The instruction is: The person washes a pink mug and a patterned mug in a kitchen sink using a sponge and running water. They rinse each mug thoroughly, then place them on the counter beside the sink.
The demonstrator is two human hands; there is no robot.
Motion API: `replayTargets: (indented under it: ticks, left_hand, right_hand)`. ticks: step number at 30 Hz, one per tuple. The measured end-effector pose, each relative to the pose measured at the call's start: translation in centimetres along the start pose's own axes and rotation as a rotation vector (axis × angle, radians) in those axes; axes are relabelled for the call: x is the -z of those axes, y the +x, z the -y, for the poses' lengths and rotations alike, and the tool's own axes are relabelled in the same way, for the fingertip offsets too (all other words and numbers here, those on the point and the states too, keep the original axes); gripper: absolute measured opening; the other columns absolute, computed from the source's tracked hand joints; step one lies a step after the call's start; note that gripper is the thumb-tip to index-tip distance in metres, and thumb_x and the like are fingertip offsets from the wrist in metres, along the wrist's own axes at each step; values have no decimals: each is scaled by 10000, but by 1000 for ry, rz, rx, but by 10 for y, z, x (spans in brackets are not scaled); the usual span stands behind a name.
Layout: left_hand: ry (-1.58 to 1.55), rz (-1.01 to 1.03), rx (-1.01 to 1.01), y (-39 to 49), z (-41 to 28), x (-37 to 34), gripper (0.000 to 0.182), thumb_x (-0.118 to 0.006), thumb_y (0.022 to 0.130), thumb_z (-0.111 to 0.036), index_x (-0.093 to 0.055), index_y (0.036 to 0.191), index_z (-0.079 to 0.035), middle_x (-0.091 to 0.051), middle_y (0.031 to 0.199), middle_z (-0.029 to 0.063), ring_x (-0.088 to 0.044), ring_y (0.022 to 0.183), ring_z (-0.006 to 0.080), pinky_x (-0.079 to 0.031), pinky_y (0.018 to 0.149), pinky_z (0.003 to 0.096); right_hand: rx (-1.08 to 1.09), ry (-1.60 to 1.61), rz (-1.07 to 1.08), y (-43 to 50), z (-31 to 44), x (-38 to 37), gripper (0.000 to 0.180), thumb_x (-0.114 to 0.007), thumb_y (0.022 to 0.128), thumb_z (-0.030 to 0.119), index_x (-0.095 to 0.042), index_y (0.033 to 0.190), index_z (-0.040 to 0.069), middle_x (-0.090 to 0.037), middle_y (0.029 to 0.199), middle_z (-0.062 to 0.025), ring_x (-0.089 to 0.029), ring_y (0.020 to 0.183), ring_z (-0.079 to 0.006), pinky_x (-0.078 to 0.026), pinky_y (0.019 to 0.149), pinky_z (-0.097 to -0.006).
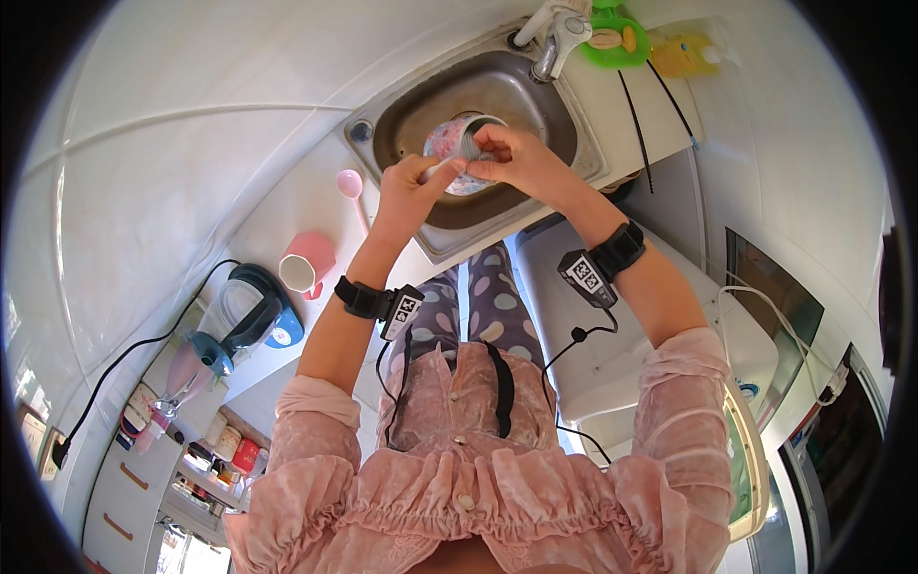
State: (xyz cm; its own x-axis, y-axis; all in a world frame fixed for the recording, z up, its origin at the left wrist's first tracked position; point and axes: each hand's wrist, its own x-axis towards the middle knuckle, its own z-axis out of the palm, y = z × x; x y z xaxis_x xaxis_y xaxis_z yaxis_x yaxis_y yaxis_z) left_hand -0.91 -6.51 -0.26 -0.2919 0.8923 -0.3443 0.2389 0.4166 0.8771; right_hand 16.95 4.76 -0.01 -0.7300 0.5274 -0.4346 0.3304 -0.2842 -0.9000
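A rounded container (pixel 446 136) with a pink, blue and white pattern is over the basin of the stainless steel sink (pixel 552 107). Its mouth has a pale rim and tilts towards my right side; grey ribbing shows inside. My left hand (pixel 416 190) grips its near left edge with thumb and forefinger. At the mouth, my right hand (pixel 531 165) has its fingers bent over the opening and its thumb close to the left thumb. My fingers hide part of the rim, and whether the ribbing is a separate piece is unclear.
A faucet (pixel 566 43) stands at the sink's back right, beside a green container (pixel 617 39). On the left counter are a pink spoon (pixel 350 185), a pink mug (pixel 308 262) and a blender (pixel 229 326). A white washing machine (pixel 595 344) stands right of my legs.
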Motion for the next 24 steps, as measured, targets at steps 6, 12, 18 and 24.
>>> replayTargets:
  ticks: [6,12,18,24]
  left_hand:
    - [-98,11,42,-1,3,5,381,-784,836,-300,-663,825,61,-458,620,25,-401,611,94,-334,543,297]
    - [-91,6,52,-4,3,-1,368,-785,836,-295,-660,824,51,-445,632,4,-398,617,86,-325,541,289]
    - [-86,37,-36,-8,-4,-7,349,-783,829,-304,-665,806,24,-476,624,61,-412,598,144,-342,549,331]
    - [113,127,-121,-9,-15,-8,345,-773,852,-280,-655,823,43,-483,656,35,-421,616,93,-345,545,285]
  right_hand:
    - [391,-727,-3,-18,1,15,252,-745,748,64,-591,940,10,-662,934,-101,-615,838,-332,-479,726,-366]
    - [154,-405,11,-18,8,5,164,-708,747,57,-593,852,3,-630,829,-118,-603,832,-330,-477,714,-401]
    - [177,-675,103,-12,-5,6,131,-658,768,98,-663,882,33,-637,840,-107,-621,914,-268,-515,719,-374]
    - [477,-1142,-3,-2,-28,3,218,-601,807,104,-679,986,6,-664,949,-169,-630,987,-309,-535,822,-402]
